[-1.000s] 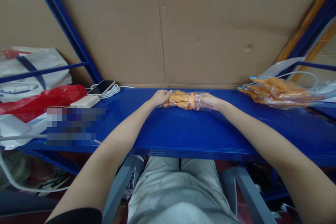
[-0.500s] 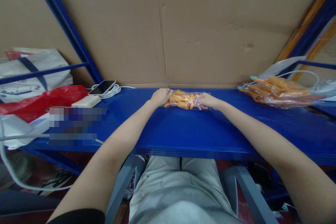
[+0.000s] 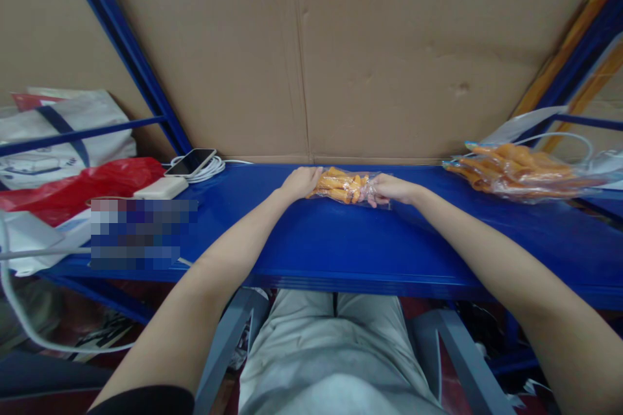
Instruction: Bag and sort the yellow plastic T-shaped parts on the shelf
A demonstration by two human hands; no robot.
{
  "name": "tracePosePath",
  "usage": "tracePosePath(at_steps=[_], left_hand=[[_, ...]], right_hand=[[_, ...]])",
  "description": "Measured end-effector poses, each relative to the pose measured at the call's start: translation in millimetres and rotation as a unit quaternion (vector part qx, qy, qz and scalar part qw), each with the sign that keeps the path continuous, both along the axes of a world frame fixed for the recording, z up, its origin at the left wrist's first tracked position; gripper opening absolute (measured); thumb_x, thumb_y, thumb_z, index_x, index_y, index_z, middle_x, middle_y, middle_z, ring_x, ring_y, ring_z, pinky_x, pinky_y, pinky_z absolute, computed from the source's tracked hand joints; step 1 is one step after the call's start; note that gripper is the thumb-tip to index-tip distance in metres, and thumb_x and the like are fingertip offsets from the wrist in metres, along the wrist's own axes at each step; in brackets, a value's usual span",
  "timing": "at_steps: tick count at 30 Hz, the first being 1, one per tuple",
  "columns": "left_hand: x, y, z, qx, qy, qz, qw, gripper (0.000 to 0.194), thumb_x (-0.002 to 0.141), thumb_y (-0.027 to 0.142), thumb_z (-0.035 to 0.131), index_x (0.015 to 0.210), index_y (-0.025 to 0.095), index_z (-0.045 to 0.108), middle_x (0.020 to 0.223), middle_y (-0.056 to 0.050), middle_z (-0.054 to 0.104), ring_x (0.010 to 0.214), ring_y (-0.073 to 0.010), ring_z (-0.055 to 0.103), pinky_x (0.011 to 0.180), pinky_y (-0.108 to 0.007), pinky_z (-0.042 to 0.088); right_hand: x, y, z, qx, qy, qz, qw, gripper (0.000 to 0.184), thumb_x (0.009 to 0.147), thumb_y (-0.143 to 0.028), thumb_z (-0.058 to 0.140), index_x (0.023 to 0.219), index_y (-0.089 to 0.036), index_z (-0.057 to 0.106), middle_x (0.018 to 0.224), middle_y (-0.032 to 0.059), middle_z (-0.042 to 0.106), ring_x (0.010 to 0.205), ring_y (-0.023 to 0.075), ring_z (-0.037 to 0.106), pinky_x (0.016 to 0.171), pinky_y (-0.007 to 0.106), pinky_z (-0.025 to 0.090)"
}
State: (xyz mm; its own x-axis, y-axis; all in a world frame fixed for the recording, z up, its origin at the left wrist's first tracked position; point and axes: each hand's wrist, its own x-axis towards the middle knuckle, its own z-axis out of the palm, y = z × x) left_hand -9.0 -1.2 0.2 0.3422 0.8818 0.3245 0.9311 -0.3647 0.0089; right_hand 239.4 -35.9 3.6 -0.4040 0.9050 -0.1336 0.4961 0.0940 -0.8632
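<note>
Near the back edge of the blue tabletop (image 3: 341,240) lies a clear plastic bag (image 3: 341,185) with orange, finger-like pieces in it, which look like folded rubber gloves. My left hand (image 3: 300,183) is closed round its left end, thumb along the top. At the other end, my right hand (image 3: 389,189) has its fingers curled on the loose plastic. Shiny film shows across some of those fingers; whether they are inside the bag I cannot tell. Both hands rest close to the table surface, and the orange pieces show between them.
At the right lie more bagged orange gloves (image 3: 516,168). On the left are a phone (image 3: 192,162) on a coiled white cable, a white box (image 3: 160,188), a red plastic bag (image 3: 97,178) and a cloth bag (image 3: 68,136). A cardboard wall (image 3: 370,65) closes the back.
My right hand has shifted very slightly to the right, with its fingers still on the plastic. The left hand keeps its hold on the bag's left end.
</note>
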Motion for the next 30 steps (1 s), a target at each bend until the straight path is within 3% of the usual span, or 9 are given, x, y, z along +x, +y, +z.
tracePosePath(at_steps=[4, 9, 17, 26, 30], left_hand=[[0.0, -0.4, 0.4, 0.0, -0.012, -0.002, 1.0, 0.051, 0.108, 0.031, 0.027, 0.11, 0.012, 0.073, 0.117, -0.015, 0.076, 0.114, -0.0277, 0.07, 0.095, -0.033, 0.052], [-1.6, 3.2, -1.3, 0.004, -0.013, -0.017, 1.0, 0.05, 0.107, 0.031, 0.026, 0.107, 0.013, 0.072, 0.112, -0.015, 0.077, 0.11, -0.0284, 0.071, 0.092, -0.035, 0.053], [-3.2, 9.9, -7.2, 0.027, -0.015, -0.039, 0.999, 0.048, 0.106, 0.033, 0.027, 0.104, 0.013, 0.07, 0.112, -0.016, 0.076, 0.106, -0.0283, 0.072, 0.09, -0.035, 0.053], [-4.9, 12.9, -9.1, 0.026, -0.039, -0.06, 0.997, 0.044, 0.105, 0.031, 0.029, 0.105, 0.015, 0.07, 0.113, -0.014, 0.076, 0.108, -0.0272, 0.071, 0.092, -0.035, 0.053], [-4.7, 11.8, -8.1, 0.024, -0.032, -0.062, 0.997, 0.046, 0.105, 0.031, 0.027, 0.106, 0.015, 0.07, 0.112, -0.014, 0.076, 0.107, -0.0265, 0.071, 0.091, -0.034, 0.053]], right_hand=[[-0.7, -4.5, 2.4, -0.003, -0.005, -0.008, 1.0, 0.014, 0.067, -0.011, 0.054, 0.06, -0.014, 0.065, 0.042, -0.0017, 0.056, 0.031, 0.0031, 0.031, 0.034, 0.017, 0.02], [-8.0, -9.3, 0.6, 0.008, 0.012, -0.06, 0.998, 0.024, 0.077, -0.008, 0.056, 0.055, -0.017, 0.056, 0.037, -0.0037, 0.047, 0.03, 0.0034, 0.029, 0.033, 0.018, 0.019], [-10.2, 2.0, -9.6, 0.055, 0.071, -0.152, 0.984, 0.041, 0.092, -0.036, 0.07, 0.061, -0.018, 0.051, 0.04, -0.0062, 0.042, 0.032, 0.0028, 0.03, 0.035, 0.017, 0.018], [-14.1, 1.5, -11.1, 0.044, 0.069, -0.178, 0.981, 0.027, 0.097, -0.024, 0.061, 0.072, -0.017, 0.055, 0.041, -0.0063, 0.045, 0.033, 0.0043, 0.034, 0.034, 0.015, 0.025], [-19.4, -3.0, -7.7, 0.051, 0.086, -0.204, 0.974, 0.008, 0.093, -0.021, 0.068, 0.093, -0.016, 0.063, 0.047, -0.0074, 0.05, 0.035, 0.0046, 0.037, 0.034, 0.015, 0.028]])
